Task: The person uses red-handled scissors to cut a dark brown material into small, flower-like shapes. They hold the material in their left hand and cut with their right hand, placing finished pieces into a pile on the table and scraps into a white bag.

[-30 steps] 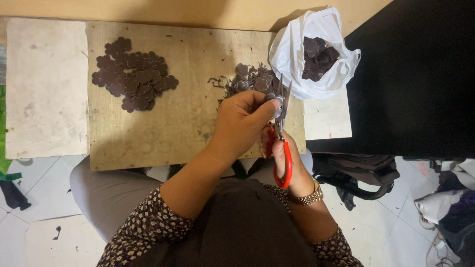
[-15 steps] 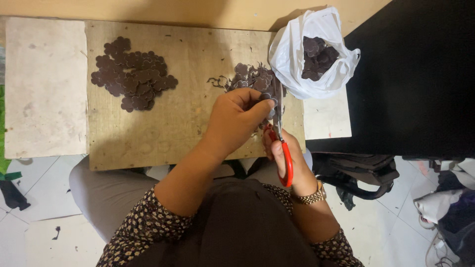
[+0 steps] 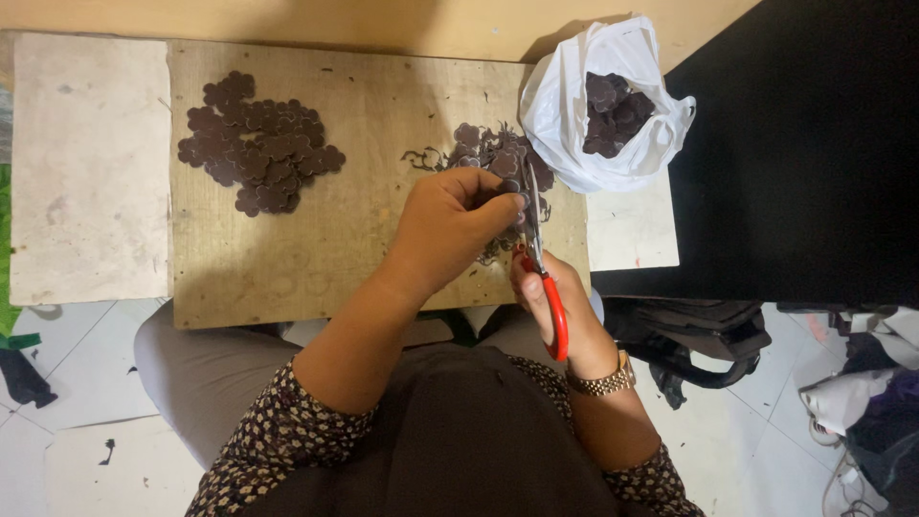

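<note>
My left hand (image 3: 450, 225) pinches a dark brown flower-shaped cutout (image 3: 509, 188) above the wooden board surface (image 3: 364, 249). My right hand (image 3: 550, 297) holds red-handled scissors (image 3: 541, 268), blades at the cutout.

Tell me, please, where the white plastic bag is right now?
In the head view the white plastic bag sits at the board's upper right corner, just right of the dark cut-outs near the scissors.

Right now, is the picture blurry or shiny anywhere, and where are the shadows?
Head view: mostly sharp and evenly lit; the white plastic bag looks brightest, with mild glare; a soft shadow lies on the tan wall strip above the worn wooden board; the left hand shades the small dark brown cut-out piece it pinches, hiding detail by the red-handled scissors.
</note>
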